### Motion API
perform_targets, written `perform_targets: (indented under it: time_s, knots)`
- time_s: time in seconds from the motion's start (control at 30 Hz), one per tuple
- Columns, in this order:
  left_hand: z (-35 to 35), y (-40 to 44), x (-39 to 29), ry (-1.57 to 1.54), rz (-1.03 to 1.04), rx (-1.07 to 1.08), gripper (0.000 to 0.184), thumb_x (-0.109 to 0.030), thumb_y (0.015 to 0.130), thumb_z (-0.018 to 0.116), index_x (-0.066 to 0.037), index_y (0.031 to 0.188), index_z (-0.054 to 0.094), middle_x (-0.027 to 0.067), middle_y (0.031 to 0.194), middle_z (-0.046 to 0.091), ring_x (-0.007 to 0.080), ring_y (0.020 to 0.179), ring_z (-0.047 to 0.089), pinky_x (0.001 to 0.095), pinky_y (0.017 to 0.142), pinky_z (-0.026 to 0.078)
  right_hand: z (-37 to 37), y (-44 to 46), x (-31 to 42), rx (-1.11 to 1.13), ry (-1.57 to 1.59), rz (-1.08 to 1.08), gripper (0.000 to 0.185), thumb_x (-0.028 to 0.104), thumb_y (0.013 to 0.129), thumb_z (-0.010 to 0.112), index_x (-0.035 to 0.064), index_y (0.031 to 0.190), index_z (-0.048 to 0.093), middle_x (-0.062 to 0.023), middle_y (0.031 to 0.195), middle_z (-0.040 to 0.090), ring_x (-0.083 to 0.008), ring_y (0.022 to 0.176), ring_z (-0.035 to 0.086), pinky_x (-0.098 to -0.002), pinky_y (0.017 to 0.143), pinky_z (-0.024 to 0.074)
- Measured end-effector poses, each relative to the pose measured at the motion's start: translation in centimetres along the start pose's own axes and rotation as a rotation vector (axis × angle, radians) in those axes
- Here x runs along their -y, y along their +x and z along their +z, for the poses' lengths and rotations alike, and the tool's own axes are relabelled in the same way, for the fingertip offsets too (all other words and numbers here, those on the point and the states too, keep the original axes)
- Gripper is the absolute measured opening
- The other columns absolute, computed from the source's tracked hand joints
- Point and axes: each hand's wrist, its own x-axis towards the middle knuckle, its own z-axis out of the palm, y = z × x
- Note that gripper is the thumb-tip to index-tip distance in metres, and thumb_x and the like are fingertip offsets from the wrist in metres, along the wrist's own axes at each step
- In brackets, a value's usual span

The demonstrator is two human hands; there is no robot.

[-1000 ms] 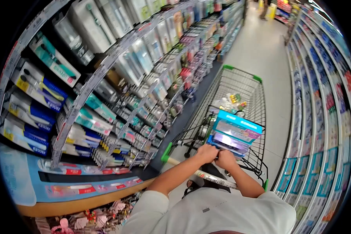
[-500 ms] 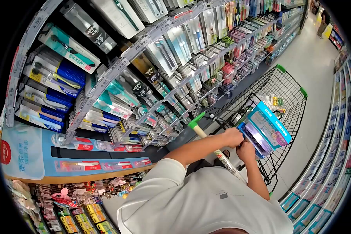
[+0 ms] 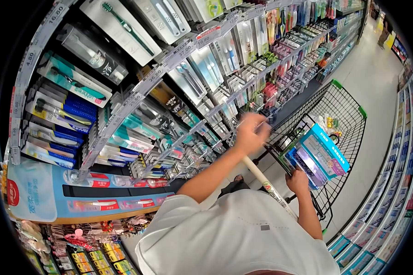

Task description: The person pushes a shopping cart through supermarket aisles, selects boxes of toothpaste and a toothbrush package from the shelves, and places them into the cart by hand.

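Observation:
My left hand is raised over the left end of the cart handle, in front of the toothbrush shelf. Motion smears its fingers, so whether it holds anything is unclear. Low at the near side of the cart basket, my right hand has its fingers closed beside the lower edge of a blue and purple box. What those fingers grip is hidden. The box leans inside the wire shopping cart, and small packages in clear wrapping lie beyond it.
Toothbrush packs hang and stand along the left. A long shelf of boxed goods curves along the right. The aisle floor runs away at the top right, where a person stands. Hair accessories hang at the lower left.
My left hand has left my right hand and the box, moving up and left. My right hand stays low by the box. The view swung left earlier, putting the cart farther right.

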Motion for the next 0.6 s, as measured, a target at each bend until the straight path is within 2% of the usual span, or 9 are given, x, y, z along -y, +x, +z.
perform_targets:
  time_s: [0.07, 0.1, 0.13, 0.17, 0.27, 0.33, 0.4, 0.47, 0.6]
  knots:
    - [-4.3, 3.4, 2.4, 0.244, -0.023, -0.328, 0.025, -0.007, 0.074, 0.068, -0.001, 0.097, 0.061, 0.0134, 0.094, 0.062, 0.0262, 0.083, 0.061, 0.0342, 0.075, 0.048, -0.5, 0.3, -0.2, 0.043, -0.028, -0.005, 0.029, 0.03, 0.077, 0.067, 0.0008, 0.081, 0.071, -0.0201, 0.091, 0.063, -0.0375, 0.078, 0.065, -0.0448, 0.07, 0.0532]
    - [-6.3, 5.0, 3.4, 0.228, -0.108, -0.389, 0.03, -0.007, 0.075, 0.067, -0.001, 0.103, 0.058, 0.0136, 0.099, 0.06, 0.027, 0.085, 0.06, 0.0356, 0.077, 0.047, -0.8, 0.4, -0.2, 0.058, -0.039, -0.026, 0.033, 0.032, 0.077, 0.067, 0.0001, 0.081, 0.07, -0.0203, 0.091, 0.062, -0.0373, 0.078, 0.064, -0.0449, 0.07, 0.053]
    - [-7.7, 6.6, 2.9, 0.256, -0.181, -0.441, 0.031, -0.006, 0.076, 0.067, 0.0, 0.106, 0.058, 0.0113, 0.099, 0.061, 0.0217, 0.087, 0.06, 0.033, 0.08, 0.048, -0.9, 0.5, -0.2, 0.053, -0.037, -0.026, 0.033, 0.032, 0.077, 0.067, 0.0001, 0.081, 0.07, -0.0203, 0.091, 0.062, -0.0373, 0.078, 0.064, -0.0449, 0.07, 0.053]
    - [-8.7, 7.4, 5.0, 0.383, -0.084, -0.471, 0.039, -0.007, 0.078, 0.068, 0.0, 0.114, 0.054, 0.0126, 0.106, 0.059, 0.0233, 0.093, 0.058, 0.0343, 0.083, 0.047, -0.9, 0.5, -0.4, 0.06, -0.025, -0.032, 0.035, 0.034, 0.077, 0.069, -0.001, 0.078, 0.068, -0.0206, 0.091, 0.061, -0.038, 0.078, 0.063, -0.0455, 0.069, 0.0519]
    - [-9.3, 9.4, 6.2, 0.405, -0.133, -0.459, 0.047, -0.01, 0.082, 0.066, 0.003, 0.122, 0.046, 0.0163, 0.117, 0.054, 0.0255, 0.107, 0.054, 0.0352, 0.087, 0.046, -1.4, 0.8, -0.2, 0.061, -0.009, -0.04, 0.039, 0.036, 0.076, 0.071, -0.0024, 0.075, 0.066, -0.0209, 0.091, 0.061, -0.0386, 0.078, 0.062, -0.0459, 0.068, 0.0506]
    - [-8.6, 10.0, 6.3, 0.353, -0.18, -0.482, 0.044, -0.01, 0.082, 0.066, 0.004, 0.12, 0.047, 0.0179, 0.115, 0.055, 0.0274, 0.106, 0.055, 0.0364, 0.089, 0.045, -1.6, 0.9, -0.3, 0.058, -0.009, -0.037, 0.04, 0.037, 0.076, 0.071, -0.0026, 0.075, 0.066, -0.021, 0.092, 0.06, -0.0387, 0.078, 0.062, -0.0456, 0.069, 0.0505]
    - [-8.1, 10.7, 6.7, 0.298, -0.226, -0.5, 0.042, -0.011, 0.083, 0.065, 0.005, 0.118, 0.048, 0.0195, 0.113, 0.056, 0.0294, 0.104, 0.056, 0.0375, 0.091, 0.043, -1.5, 1.2, -0.5, 0.097, -0.039, -0.042, 0.039, 0.038, 0.077, 0.069, -0.0004, 0.085, 0.069, -0.0208, 0.096, 0.06, -0.0365, 0.082, 0.064, -0.045, 0.071, 0.0527]
    - [-8.0, 11.0, 7.8, 0.134, -0.291, -0.481, 0.04, -0.012, 0.085, 0.065, 0.005, 0.117, 0.048, 0.0193, 0.109, 0.059, 0.028, 0.101, 0.058, 0.0373, 0.09, 0.045, -1.5, 1.2, -0.6, 0.102, -0.024, -0.033, 0.041, 0.038, 0.077, 0.07, -0.0013, 0.086, 0.068, -0.0216, 0.098, 0.06, -0.0373, 0.084, 0.064, -0.0456, 0.072, 0.0523]
    - [-7.9, 11.9, 8.6, 0.059, -0.288, -0.52, 0.031, -0.013, 0.088, 0.064, 0.005, 0.11, 0.053, 0.0138, 0.097, 0.065, 0.0205, 0.086, 0.062, 0.0321, 0.079, 0.049, -1.6, 1.3, -0.6, 0.094, 0.025, -0.059, 0.042, 0.038, 0.076, 0.071, -0.0026, 0.085, 0.067, -0.0221, 0.099, 0.059, -0.0384, 0.084, 0.064, -0.0466, 0.072, 0.052]
